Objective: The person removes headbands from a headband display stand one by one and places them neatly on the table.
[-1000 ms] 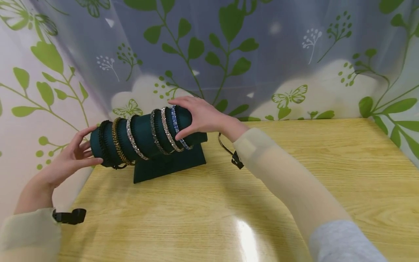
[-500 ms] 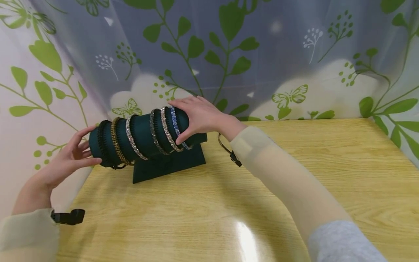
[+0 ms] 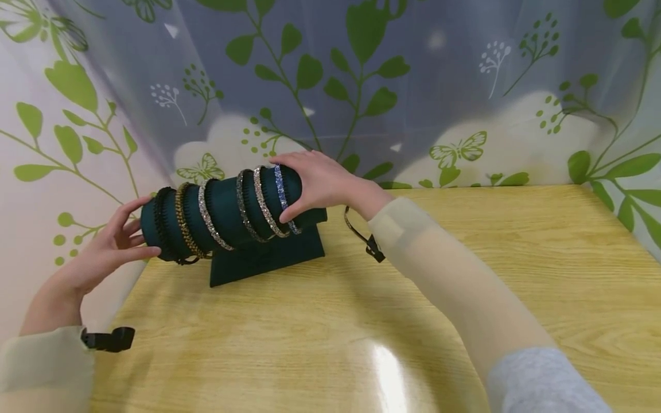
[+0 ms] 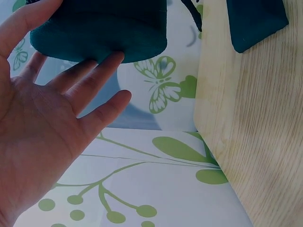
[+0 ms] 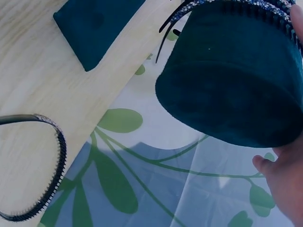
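Observation:
A dark green velvet headband stand (image 3: 224,209) with a padded roll carries several headbands. My right hand (image 3: 322,180) spans the roll's right end from above, its thumb and fingers on a blue glittery headband (image 3: 280,189). In the right wrist view the glittery headband (image 5: 279,8) sits close to the thumb. My left hand (image 3: 100,252) is at the roll's left end beside a black braided headband (image 3: 162,223). Its fingers (image 4: 97,85) stretch out and touch the roll's end. Between these sit gold (image 3: 185,221), silver (image 3: 209,215), dark grey (image 3: 244,203) and pinkish (image 3: 263,201) headbands.
A loose glittery headband (image 5: 59,151) lies on the wooden table (image 3: 310,332) right of the stand, partly behind the right wrist in the head view. The stand's flat base (image 3: 268,261) rests on the table. A leaf-patterned curtain (image 3: 413,115) hangs along the back and left.
The blue headband has shifted slightly to the right along the roll, with the right hand moving along. The left hand stays at the roll's left end.

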The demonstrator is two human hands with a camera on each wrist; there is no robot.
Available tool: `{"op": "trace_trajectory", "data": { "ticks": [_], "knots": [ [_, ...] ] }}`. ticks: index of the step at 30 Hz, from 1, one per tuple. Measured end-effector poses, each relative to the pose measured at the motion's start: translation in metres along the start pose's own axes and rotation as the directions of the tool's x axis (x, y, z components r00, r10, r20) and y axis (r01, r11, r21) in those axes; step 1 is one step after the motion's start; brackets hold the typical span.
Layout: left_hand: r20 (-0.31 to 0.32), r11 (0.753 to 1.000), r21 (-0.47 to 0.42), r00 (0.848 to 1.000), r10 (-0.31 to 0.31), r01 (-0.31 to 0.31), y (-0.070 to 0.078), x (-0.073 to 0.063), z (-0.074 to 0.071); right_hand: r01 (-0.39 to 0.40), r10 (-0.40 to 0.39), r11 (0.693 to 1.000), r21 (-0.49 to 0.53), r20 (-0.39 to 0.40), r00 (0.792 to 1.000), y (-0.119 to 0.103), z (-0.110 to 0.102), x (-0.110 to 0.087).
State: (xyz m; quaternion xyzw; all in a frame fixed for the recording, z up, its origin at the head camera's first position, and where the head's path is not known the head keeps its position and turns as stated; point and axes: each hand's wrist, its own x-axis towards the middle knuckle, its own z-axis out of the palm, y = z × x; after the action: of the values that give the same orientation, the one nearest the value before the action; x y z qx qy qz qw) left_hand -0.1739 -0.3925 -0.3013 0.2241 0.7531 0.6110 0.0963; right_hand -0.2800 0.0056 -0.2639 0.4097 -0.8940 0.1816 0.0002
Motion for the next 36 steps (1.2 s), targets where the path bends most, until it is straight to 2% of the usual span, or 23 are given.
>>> {"op": "trace_trajectory", "data": {
  "ticks": [8,13,19,27,36],
  "knots": [
    [0.000,1.000,0.006,1.000,-0.001,0.001,-0.001,0.000,0.000,0.008,0.001,0.991,0.136,-0.065,0.998,0.011,0.004,-0.011],
    [-0.013,1.000,0.015,1.000,-0.021,0.021,-0.001,-0.003,0.000,-0.007,0.029,0.973,0.232,-0.091,0.995,0.017,0.006,-0.018],
    [-0.005,1.000,0.003,1.000,-0.006,0.006,-0.001,-0.001,-0.001,-0.035,0.073,0.947,0.318,-0.106,0.992,0.024,0.006,-0.027],
    [-0.003,1.000,0.023,1.000,-0.004,0.004,-0.002,0.000,0.001,-0.021,0.075,0.921,0.389,-0.124,0.989,0.035,0.009,-0.041],
    [-0.006,1.000,0.020,1.000,0.004,-0.004,-0.002,0.000,0.000,-0.076,0.164,0.879,0.470,-0.148,0.975,0.050,0.021,-0.058]
  ]
}}
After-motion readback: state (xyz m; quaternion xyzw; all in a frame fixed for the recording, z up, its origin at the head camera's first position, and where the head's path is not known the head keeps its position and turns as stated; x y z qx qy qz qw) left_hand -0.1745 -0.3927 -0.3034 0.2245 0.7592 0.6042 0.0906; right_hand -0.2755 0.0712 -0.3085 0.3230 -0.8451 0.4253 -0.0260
